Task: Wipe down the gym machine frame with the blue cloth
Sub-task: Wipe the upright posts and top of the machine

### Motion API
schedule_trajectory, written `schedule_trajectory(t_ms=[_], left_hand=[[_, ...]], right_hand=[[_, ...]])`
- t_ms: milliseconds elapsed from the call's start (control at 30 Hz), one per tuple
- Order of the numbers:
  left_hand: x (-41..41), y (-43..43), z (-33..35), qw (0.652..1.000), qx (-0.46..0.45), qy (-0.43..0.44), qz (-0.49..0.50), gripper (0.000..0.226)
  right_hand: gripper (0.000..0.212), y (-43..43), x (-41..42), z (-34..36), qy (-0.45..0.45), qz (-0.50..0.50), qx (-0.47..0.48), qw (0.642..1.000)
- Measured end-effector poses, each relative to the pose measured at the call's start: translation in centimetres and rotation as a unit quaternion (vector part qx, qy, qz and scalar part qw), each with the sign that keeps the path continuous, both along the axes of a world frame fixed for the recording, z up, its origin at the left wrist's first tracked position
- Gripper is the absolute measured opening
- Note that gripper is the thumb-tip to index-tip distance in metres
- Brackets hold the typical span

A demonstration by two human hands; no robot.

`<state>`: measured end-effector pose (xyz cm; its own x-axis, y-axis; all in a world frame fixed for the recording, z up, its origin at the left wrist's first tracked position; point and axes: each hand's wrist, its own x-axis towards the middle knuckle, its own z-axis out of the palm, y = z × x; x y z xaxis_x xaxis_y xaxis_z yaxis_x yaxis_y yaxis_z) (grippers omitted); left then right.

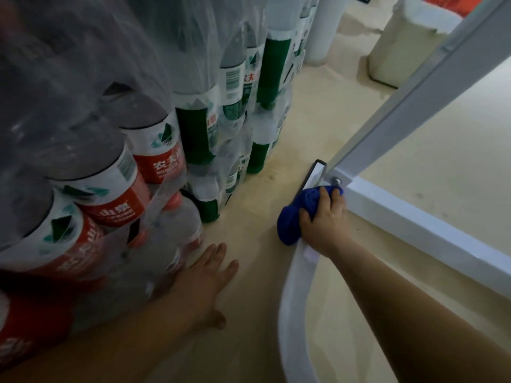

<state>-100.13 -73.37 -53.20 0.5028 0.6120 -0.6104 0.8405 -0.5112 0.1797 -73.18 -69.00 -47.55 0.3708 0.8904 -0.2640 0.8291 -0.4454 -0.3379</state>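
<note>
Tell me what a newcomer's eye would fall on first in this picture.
First the bunched bright blue cloth, gripped by the right hand against the bolted joint of the white metal frame, right of centre. Then the stack of plastic-wrapped water bottles with red and green labels filling the left, the left hand flat on the beige floor beside it.

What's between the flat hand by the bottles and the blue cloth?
Nothing: the head view shows only bare beige floor between the left hand and the blue cloth gripped by the right hand.
</note>
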Motion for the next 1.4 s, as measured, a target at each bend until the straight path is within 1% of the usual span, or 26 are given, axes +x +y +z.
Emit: schedule_trajectory(t_ms=[100, 200, 333, 433, 533, 600, 667, 700, 833, 933, 967, 1000, 1100, 1167, 1300, 1400], left_hand=[[0.1, 0.0, 0.4, 1.000, 0.001, 0.003, -0.006, 0.121], [0.1, -0.2, 0.0, 1.000, 0.014, 0.008, -0.007, 0.123], [0.1, -0.3, -0.4, 1.000, 0.017, 0.006, -0.007, 0.124], [-0.1, -0.3, -0.6, 1.000, 0.015, 0.003, -0.003, 0.124], [-0.1, -0.3, -0.1, 1.000, 0.009, 0.003, -0.005, 0.123], [0.0, -0.1, 0.3, 1.000, 0.000, 0.004, -0.003, 0.123], [0.0, 0.0, 0.4, 1.000, -0.002, 0.009, -0.006, 0.123], [0.0, 0.0, 0.4, 1.000, 0.000, 0.013, -0.012, 0.123], [0.0, 0.0, 0.4, 1.000, 0.004, 0.014, -0.012, 0.123], [0.0, -0.1, 0.4, 1.000, 0.007, 0.021, -0.015, 0.124], [0.0, 0.0, 0.2, 1.000, 0.009, 0.021, -0.015, 0.124], [0.0, 0.0, 0.1, 1.000, 0.009, 0.020, -0.015, 0.125], [-0.3, 0.1, 0.1, 1.000, 0.010, 0.020, -0.019, 0.125], [-0.2, 0.0, 0.3, 1.000, 0.010, 0.020, -0.021, 0.124], [-0.2, -0.1, 0.6, 0.999, 0.016, 0.023, -0.021, 0.125], [-0.3, 0.0, 0.5, 0.999, 0.015, 0.026, -0.022, 0.126]], right_hand=[[0.077, 0.2, -0.8, 0.3, -0.028, 0.002, 0.006, 1.000], [0.077, -3.5, -3.3, 0.5, -0.078, 0.066, 0.012, 0.995], [0.073, -8.4, -5.2, 0.2, -0.100, 0.152, 0.003, 0.983], [0.072, -5.2, -3.2, 0.1, -0.114, 0.156, -0.009, 0.981], [0.068, -0.5, -1.6, 1.1, -0.105, 0.141, -0.049, 0.983], [0.063, 0.1, -2.0, 1.5, -0.140, 0.174, -0.069, 0.972], [0.060, -1.9, -3.4, 2.0, -0.193, 0.241, -0.074, 0.948], [0.058, -3.6, -4.5, 2.2, -0.205, 0.274, -0.070, 0.937], [0.060, -11.9, -7.9, 1.9, -0.169, 0.360, -0.070, 0.915], [0.054, -16.1, -7.9, 1.1, -0.159, 0.408, -0.064, 0.897], [0.056, -16.0, -7.3, 1.3, -0.152, 0.404, -0.057, 0.900], [0.060, -15.3, -6.4, 1.5, -0.140, 0.384, -0.042, 0.912], [0.075, -10.7, -4.3, 2.3, -0.060, 0.249, -0.017, 0.966], [0.083, -9.1, -3.5, 2.1, -0.015, 0.184, -0.022, 0.983], [0.091, -12.4, -4.4, 1.1, 0.020, 0.169, -0.009, 0.985], [0.091, -17.3, -5.8, 0.6, 0.001, 0.227, -0.007, 0.974]])
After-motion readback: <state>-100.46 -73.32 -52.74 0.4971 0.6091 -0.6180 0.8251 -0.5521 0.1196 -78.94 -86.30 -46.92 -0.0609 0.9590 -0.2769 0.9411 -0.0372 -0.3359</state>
